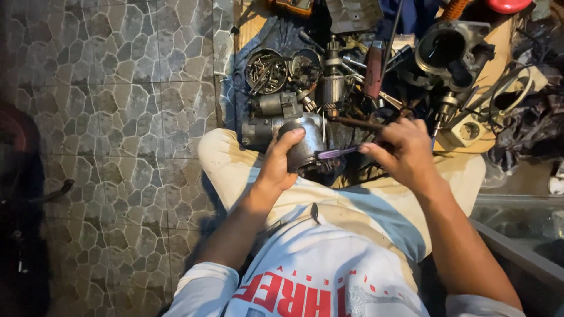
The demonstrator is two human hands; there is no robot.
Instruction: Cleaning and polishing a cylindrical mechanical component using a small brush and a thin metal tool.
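- Stone-pattern floor tiles [117, 105] across the left half, from 7 to 11 o'clock; dark, blurred shape at the 9 o'clock edge, too dim to tell.
- Left hand [278, 165] just left of centre; fingers [292, 137] and thumb curled tight around grey cylindrical metal housing [305, 141], held above the lap near centre, slightly toward 12 o'clock.
- Round tin of screws and bits [265, 71] at 11 o'clock of the housing; small motor body [267, 114] just beside the housing at its 10 o'clock.
- Purple-handled brush [336, 153] between the hands; far end touching the housing at its 4 o'clock.
- Right hand [402, 154] at 3 o'clock of the housing; fingertips [365, 148] pinched together on the brush handle.
- Armature with copper windings [333, 85] upright at 12 o'clock; large cast metal casing [449, 53] at 1 o'clock, among tangled cables and tools.
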